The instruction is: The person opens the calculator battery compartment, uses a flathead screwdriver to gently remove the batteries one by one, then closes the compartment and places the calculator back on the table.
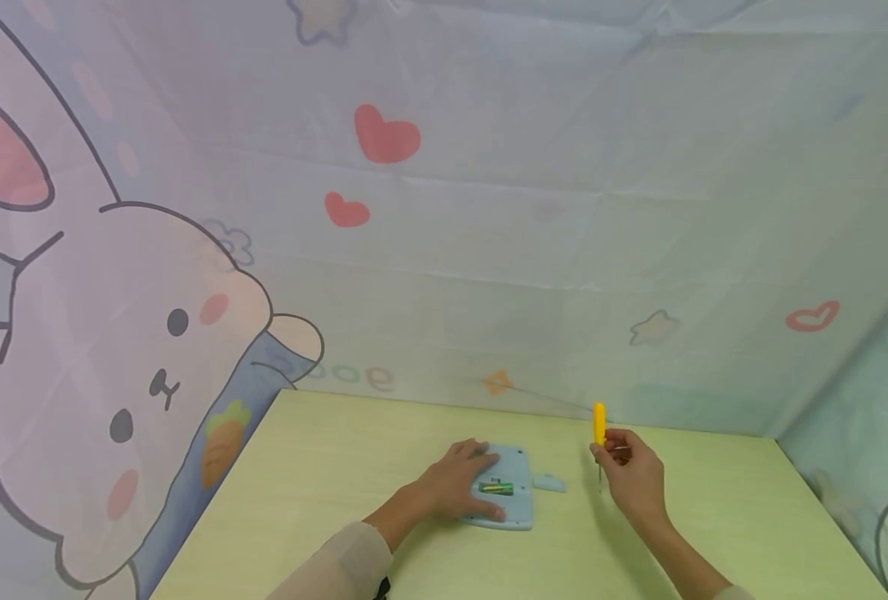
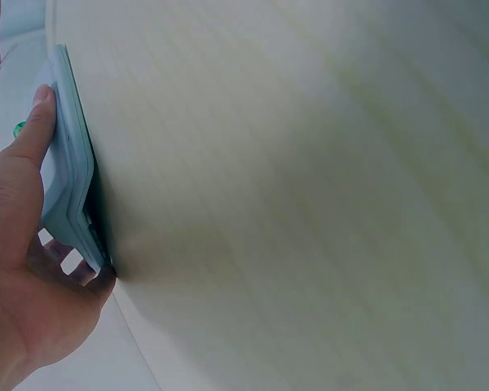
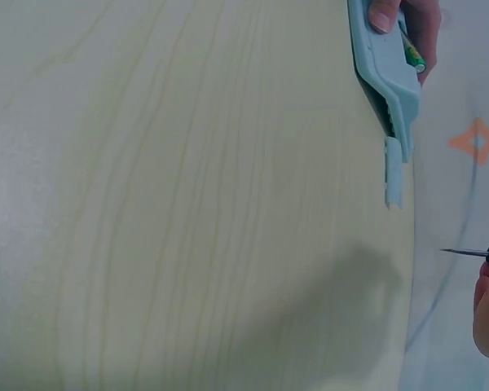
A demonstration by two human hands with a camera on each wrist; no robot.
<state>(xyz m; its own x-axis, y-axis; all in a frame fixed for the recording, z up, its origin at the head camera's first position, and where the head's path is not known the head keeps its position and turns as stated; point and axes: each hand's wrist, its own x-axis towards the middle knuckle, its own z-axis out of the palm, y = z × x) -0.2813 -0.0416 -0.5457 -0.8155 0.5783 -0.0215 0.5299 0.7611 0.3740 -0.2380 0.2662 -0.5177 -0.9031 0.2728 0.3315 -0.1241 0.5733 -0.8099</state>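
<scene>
A light-blue device (image 1: 517, 508), perhaps a calculator, lies back side up on the table. A green battery (image 1: 497, 489) shows in its compartment. My left hand (image 1: 454, 483) grips its left part, thumb on the near side and fingers round the far side; the left wrist view shows the thumb (image 2: 37, 130) along its face. Just right of the device lies a small light-blue battery cover (image 1: 549, 482). Farther right, my right hand (image 1: 634, 479) holds a yellow-handled screwdriver (image 1: 599, 423) above the table, handle up. Its thin metal shaft (image 3: 466, 252) points down.
The pale wood-grain table (image 1: 323, 467) ends at a fabric backdrop (image 1: 489, 292) printed with hearts and a large rabbit. At the far right, a dark cable loop (image 1: 880, 533) hangs beside the table.
</scene>
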